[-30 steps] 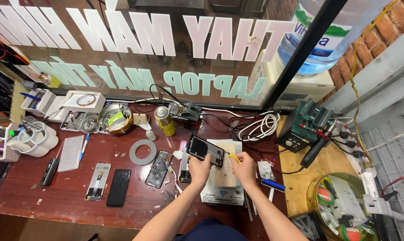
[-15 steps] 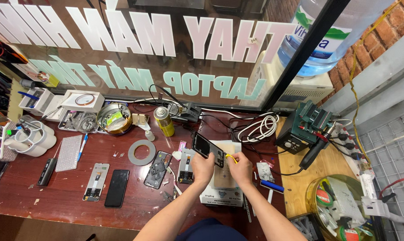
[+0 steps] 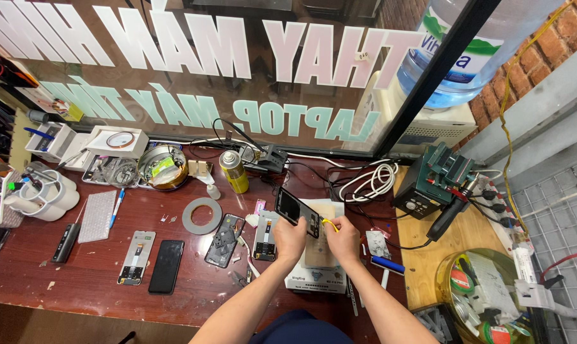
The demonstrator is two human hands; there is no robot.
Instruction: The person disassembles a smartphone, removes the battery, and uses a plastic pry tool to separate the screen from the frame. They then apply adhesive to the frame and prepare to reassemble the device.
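Both forearms come up from the bottom edge and meet over a white box (image 3: 314,280) on the dark red, glossy worktop (image 3: 84,280). The left hand (image 3: 290,239) is curled around the lower end of a black phone panel (image 3: 296,211), a thin flat rectangle tilted up and away from the hand. The right hand (image 3: 343,241) is pinched on a small yellow pick (image 3: 330,223), whose tip touches the panel's right edge. A tan pad (image 3: 320,245) lies on the box under both hands.

Just left of the left hand lie two opened phones (image 3: 266,236), their boards and metal shields showing, with pliers (image 3: 240,278) near them. Further left rest a black glass phone (image 3: 166,265), face down or dark, and a pale opened frame (image 3: 136,257). A flat grey ring (image 3: 201,215) lies beyond these, and a ribbed clear sheet (image 3: 98,215) with a blue pen (image 3: 115,207) beside it lies well to the left.

Right of the right hand sit a blue stick (image 3: 388,264) and a small foil packet (image 3: 376,244). Past them a light wooden board (image 3: 454,255) carries a dark green station (image 3: 432,181) with a black handpiece (image 3: 449,213).

Beyond the hands stand a yellow spray can (image 3: 234,171), a round metal bowl (image 3: 162,167) of scraps, a coil of white cable (image 3: 371,178), and then the lettered glass pane (image 3: 237,70).
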